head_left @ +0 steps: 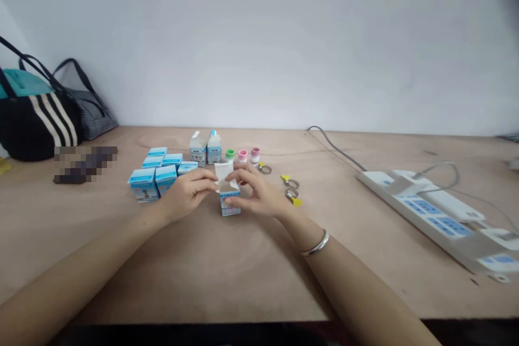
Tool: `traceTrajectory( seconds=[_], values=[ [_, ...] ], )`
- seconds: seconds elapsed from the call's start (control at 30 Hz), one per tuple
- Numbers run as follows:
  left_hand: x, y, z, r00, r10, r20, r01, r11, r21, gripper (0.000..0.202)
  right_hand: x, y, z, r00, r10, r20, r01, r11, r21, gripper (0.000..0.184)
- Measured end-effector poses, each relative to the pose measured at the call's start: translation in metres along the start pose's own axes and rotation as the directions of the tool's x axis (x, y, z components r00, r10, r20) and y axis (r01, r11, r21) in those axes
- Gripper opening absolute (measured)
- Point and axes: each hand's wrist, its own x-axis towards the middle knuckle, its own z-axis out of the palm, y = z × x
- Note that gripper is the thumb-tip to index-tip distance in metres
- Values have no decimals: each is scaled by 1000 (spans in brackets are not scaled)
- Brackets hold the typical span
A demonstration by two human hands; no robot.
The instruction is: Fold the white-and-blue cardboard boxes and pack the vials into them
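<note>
Your forearms (81,265) enter from the lower edge, a silver bangle (316,243) on the right wrist. Centre: upright open blue-and-white carton (230,203). Left hand (186,194) pinches a white paper sheet (224,173) narrowly at its mouth; right hand (259,197) closes around carton and sheet. Further cartons (154,178) at 10 o'clock, coloured rings (242,155) at 12, metal clamps (291,184) at 1, power strip (425,211) at 3.

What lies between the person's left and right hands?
A small blue-and-white cardboard box with white flaps raised, between the left hand and right hand, in the head view.
</note>
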Motion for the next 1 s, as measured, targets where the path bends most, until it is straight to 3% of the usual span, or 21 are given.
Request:
traceTrajectory(
  seconds=[0.1,0.33,0.47,0.57,0.63,0.77,0.9,1.0],
  values=[
    [-7,0,2,1000,5,25,-4,1000,-24,22,1,-6,0,1000,-1,-3,1,1000,-4,27],
    [-17,6,4,995,-27,96,31,999,-38,10,1,2,-1,999,39,-30,-36,996,86,35],
    [-18,12,5,990,-94,108,102,993,-68,25,1,9,3,985,154,-77,-144,982,122,41],
    [-19,15,10,989,-129,79,133,989,-60,28,4,18,4,941,260,-216,-274,961,-40,26],
    [-20,16,13,989,-137,56,139,989,-39,29,8,25,3,907,315,-279,-380,898,-221,16],
    [-23,14,19,996,-90,27,90,996,5,28,17,36,0,884,395,-250,-467,728,-502,43],
    [-25,11,21,1000,2,14,-3,999,49,28,21,42,3,881,393,-263,-472,684,-556,35],
    [-25,10,22,1000,-6,13,6,999,39,28,20,45,8,879,356,-317,-477,688,-547,22]
  ],
)
